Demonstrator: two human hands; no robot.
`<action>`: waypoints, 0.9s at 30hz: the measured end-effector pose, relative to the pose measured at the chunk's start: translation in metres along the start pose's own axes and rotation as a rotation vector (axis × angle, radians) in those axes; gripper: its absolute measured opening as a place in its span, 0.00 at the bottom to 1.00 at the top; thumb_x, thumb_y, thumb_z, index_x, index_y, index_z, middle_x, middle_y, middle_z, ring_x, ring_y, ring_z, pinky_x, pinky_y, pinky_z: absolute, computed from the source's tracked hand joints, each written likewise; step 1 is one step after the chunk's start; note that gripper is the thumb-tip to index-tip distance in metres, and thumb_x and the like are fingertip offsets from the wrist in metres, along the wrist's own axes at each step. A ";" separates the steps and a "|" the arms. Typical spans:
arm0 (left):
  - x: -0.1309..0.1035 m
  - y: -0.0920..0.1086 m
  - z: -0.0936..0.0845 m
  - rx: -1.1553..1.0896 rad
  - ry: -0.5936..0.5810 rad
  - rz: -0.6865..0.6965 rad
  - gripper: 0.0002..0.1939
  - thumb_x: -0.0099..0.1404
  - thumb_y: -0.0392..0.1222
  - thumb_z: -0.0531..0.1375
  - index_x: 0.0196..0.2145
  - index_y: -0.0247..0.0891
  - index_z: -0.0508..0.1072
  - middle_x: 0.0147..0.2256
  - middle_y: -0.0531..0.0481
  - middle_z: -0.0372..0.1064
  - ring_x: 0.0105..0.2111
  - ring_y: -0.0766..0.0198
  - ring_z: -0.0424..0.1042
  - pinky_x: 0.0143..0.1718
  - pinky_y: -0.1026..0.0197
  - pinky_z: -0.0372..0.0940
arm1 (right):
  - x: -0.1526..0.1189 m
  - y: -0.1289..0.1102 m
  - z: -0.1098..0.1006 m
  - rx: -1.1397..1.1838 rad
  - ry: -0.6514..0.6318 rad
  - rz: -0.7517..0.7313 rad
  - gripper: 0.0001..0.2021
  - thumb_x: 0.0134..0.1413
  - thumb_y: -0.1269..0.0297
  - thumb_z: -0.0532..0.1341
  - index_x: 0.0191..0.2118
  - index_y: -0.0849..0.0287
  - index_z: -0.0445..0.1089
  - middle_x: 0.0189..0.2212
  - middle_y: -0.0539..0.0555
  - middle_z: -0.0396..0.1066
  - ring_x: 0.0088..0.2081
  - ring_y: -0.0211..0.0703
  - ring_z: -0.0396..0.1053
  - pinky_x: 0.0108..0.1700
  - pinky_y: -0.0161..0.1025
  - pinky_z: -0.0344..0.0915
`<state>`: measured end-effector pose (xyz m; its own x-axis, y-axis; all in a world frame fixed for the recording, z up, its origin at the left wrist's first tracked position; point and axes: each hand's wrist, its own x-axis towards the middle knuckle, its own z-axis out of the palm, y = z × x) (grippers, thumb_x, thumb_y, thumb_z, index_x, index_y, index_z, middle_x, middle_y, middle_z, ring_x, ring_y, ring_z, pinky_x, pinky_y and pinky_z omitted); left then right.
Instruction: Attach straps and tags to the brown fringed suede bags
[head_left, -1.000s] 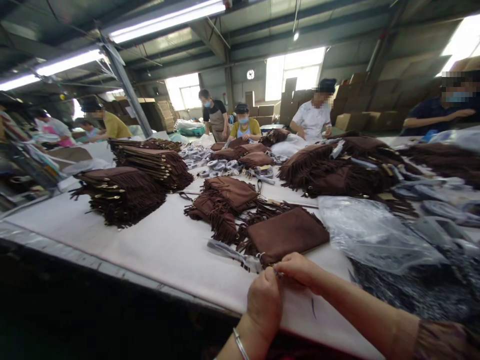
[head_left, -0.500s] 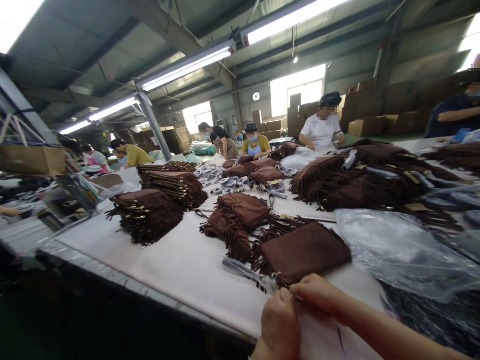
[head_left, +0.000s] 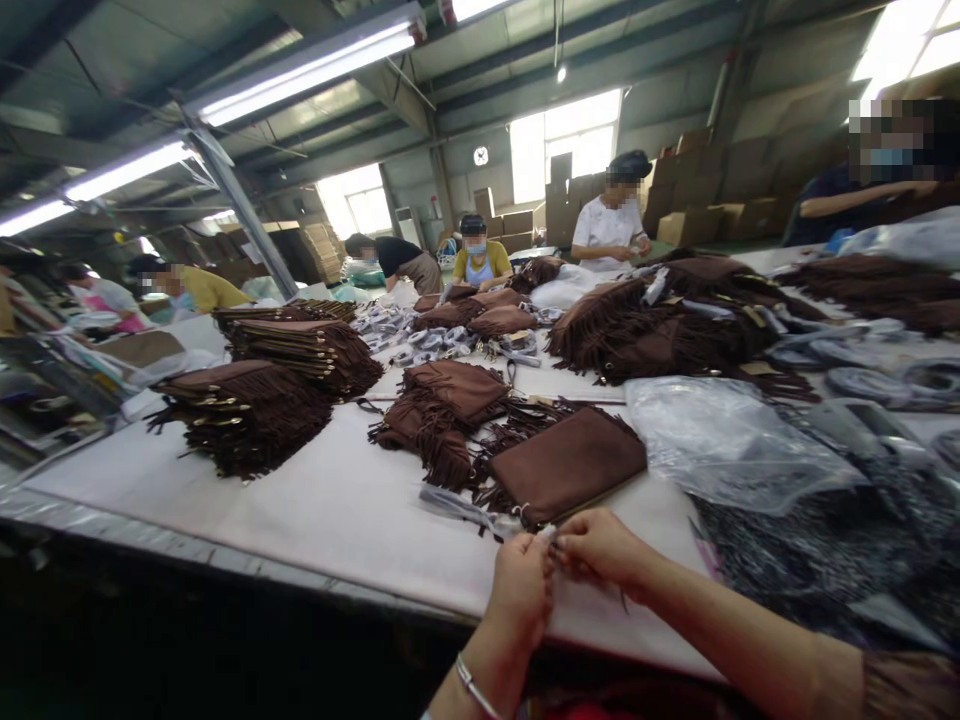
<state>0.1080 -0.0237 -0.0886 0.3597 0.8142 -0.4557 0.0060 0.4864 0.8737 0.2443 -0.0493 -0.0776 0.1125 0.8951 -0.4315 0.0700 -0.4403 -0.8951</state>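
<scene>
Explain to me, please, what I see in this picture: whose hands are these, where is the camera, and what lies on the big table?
The camera sits on a person's head and looks forward and down, so the two bare hands at the bottom are that person's own. The left hand, with a bracelet on its wrist, and the right hand meet fingertip to fingertip and pinch something small and pale; it is too small to name. Just beyond them lies a brown fringed bag on the white table. Further off are stacks of the same bags, and crumpled clear plastic to the right. Other people work at the far side.
</scene>
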 end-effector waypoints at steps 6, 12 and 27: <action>-0.010 0.008 0.003 -0.634 -0.160 -0.435 0.10 0.67 0.40 0.55 0.29 0.36 0.61 0.16 0.63 0.47 0.12 0.80 0.40 0.14 0.75 0.35 | -0.002 0.004 0.004 0.027 0.038 -0.037 0.04 0.39 0.67 0.59 0.21 0.61 0.69 0.14 0.45 0.64 0.17 0.31 0.55 0.20 0.31 0.49; -0.020 0.011 0.008 -0.747 -0.156 -0.535 0.15 0.72 0.42 0.48 0.27 0.36 0.59 0.16 0.64 0.45 0.11 0.80 0.40 0.13 0.76 0.35 | 0.002 0.013 0.009 -0.054 0.139 -0.134 0.05 0.36 0.73 0.58 0.21 0.61 0.71 0.19 0.47 0.70 0.24 0.34 0.63 0.25 0.30 0.55; -0.039 -0.015 0.030 -0.226 0.004 -0.056 0.19 0.61 0.58 0.59 0.28 0.38 0.62 0.19 0.60 0.50 0.16 0.75 0.44 0.15 0.69 0.38 | -0.020 0.017 0.013 0.700 -0.127 0.067 0.14 0.43 0.60 0.68 0.21 0.60 0.63 0.14 0.45 0.63 0.17 0.34 0.60 0.21 0.32 0.58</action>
<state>0.1219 -0.0721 -0.0785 0.3608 0.7851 -0.5035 -0.1830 0.5889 0.7872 0.2299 -0.0743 -0.0858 -0.0251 0.8875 -0.4601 -0.5903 -0.3846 -0.7097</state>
